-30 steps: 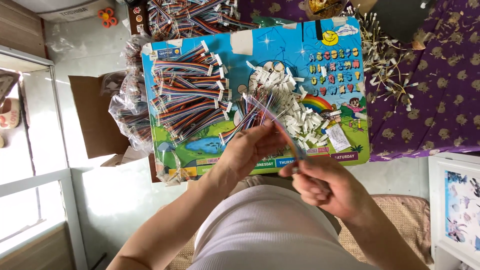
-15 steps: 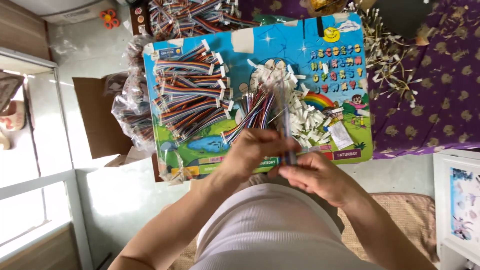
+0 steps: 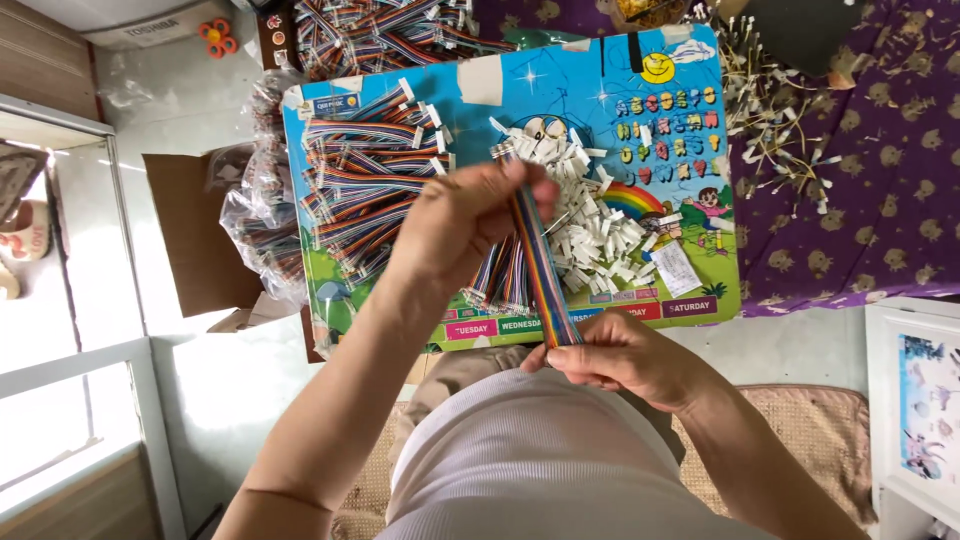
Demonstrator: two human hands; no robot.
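Note:
A rainbow ribbon cable is stretched between my two hands over a colourful picture board. My left hand pinches the cable's far end, where small white tips show. My right hand grips its near end, close to my body. Under the cable, more multicoloured cables lie on the board beside a heap of small white connectors. A stack of finished ribbon cables with white plugs fills the board's left half.
Clear plastic bags of cables and a brown cardboard box lie left of the board. More cables are piled behind it. White-tipped wire pieces are scattered on a purple patterned cloth at right. A white cabinet stands near right.
My left hand has moved away from me up the cable, pulling it straight and taut, while my right hand stays on the near end.

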